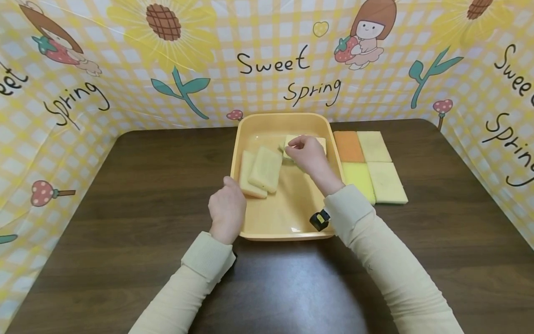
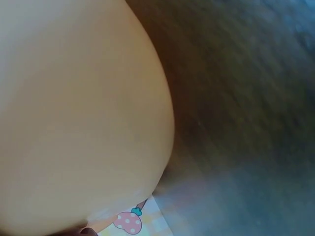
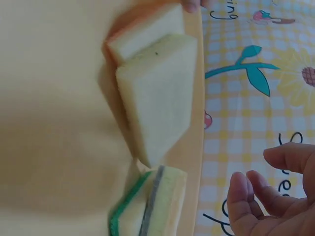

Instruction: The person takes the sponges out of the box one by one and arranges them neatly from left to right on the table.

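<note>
My left hand (image 1: 227, 211) grips the left rim of a yellow plastic tray (image 1: 288, 235); in the right wrist view its fingertip (image 3: 191, 5) shows at the rim. Over the far right part of the tray hovers my right hand (image 1: 309, 155), thumb and bent fingers apart with nothing between them. Below it lie pale sponges (image 1: 320, 143), partly hidden; the right wrist view shows green and grey layers on these sponges (image 3: 165, 201). Two more pale sponges overlap at the tray's left side, one sponge (image 1: 267, 170) resting partly on the other (image 1: 246, 178).
Against the tray's right side, an orange sponge (image 1: 348, 146), a pale yellow sponge (image 1: 374, 146), a bright yellow sponge (image 1: 359, 178) and a pale sponge with a green underside (image 1: 388, 182) lie in a block on the dark wooden table (image 1: 146, 195). A patterned cloth (image 1: 267, 93) stands behind.
</note>
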A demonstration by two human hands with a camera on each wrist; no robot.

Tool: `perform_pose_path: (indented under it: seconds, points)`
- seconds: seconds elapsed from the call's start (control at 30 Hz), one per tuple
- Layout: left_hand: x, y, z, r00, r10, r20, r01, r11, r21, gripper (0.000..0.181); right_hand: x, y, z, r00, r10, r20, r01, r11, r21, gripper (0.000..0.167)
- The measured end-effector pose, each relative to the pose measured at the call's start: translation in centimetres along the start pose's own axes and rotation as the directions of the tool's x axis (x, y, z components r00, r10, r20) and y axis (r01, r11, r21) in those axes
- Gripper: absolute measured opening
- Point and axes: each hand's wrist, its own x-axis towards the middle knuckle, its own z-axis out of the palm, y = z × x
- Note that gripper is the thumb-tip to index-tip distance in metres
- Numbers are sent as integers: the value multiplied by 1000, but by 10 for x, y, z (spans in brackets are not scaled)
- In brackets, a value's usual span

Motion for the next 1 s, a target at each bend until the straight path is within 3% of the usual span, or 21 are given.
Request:
perform_pose_path:
  seconds: [0.33,0.63,0.8,1.0]
  points:
    - [-1,0,-1,999,19,-38,-18,999,29,11,4,1,19,993,63,95,-61,998,-24,36]
    - [0,0,-2,1000,7,14,-8,1000,23,11,6,3,32,976,131,174,-120,990,-71,47]
    - [-1,1,-1,1000,4,0,-4,1000,7,11,9,12,37,977,132,166,-122,990,-67,24]
    - [-1,1,-2,1000,6,-21,-6,1000,16,11,14,22,39,971,144,190,-148,989,4,42]
